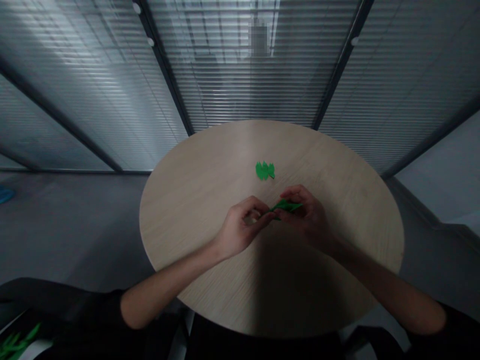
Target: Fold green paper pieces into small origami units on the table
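Observation:
Over the middle of the round table, my left hand (243, 224) pinches one end of a green leaf-shaped piece (287, 205) between thumb and fingertips. My right hand (309, 217) grips the same piece from the other side, its fingers curled around it. The piece looks thin and pointed; its exact make is partly hidden by my fingers. Just beyond my hands, a few green leaf-shaped pieces (265, 170) lie side by side on the tabletop, apart from both hands.
The pale wooden round table (187, 200) stands against glass partitions with blinds (258, 85). More green leafy pieces (18, 342) show at the lower left, by a white edge. A blue object (5, 194) lies on the floor at far left.

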`<action>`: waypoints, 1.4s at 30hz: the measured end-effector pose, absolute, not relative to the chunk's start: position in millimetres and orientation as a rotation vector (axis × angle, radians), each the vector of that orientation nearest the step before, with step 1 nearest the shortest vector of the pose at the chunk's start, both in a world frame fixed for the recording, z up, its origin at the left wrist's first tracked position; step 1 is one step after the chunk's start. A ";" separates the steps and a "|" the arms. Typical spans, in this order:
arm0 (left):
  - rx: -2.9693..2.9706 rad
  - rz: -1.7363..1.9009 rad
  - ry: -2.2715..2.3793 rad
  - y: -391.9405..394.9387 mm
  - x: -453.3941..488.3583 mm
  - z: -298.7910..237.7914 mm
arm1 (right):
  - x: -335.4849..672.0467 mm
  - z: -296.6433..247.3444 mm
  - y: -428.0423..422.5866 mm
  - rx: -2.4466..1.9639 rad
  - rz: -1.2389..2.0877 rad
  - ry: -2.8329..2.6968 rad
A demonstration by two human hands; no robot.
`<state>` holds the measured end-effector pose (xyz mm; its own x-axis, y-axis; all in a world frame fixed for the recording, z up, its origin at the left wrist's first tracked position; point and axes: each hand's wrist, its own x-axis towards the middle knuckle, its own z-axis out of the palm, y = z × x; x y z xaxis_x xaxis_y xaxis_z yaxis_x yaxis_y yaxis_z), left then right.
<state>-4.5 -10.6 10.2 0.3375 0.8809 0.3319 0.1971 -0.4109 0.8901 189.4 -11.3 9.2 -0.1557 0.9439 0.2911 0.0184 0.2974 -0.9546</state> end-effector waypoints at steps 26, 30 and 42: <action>1.699 1.007 0.991 -10.4 -6.2 1.5 | 190.3 9.6 -11.2 -0.978 1.067 -1.516; 1.796 1.009 0.986 -9.4 -5.4 0.9 | 190.5 9.6 -12.0 -0.982 1.074 -1.557; 1.790 0.995 1.015 -9.3 -5.0 2.5 | 191.5 7.8 -9.8 -0.994 1.088 -1.628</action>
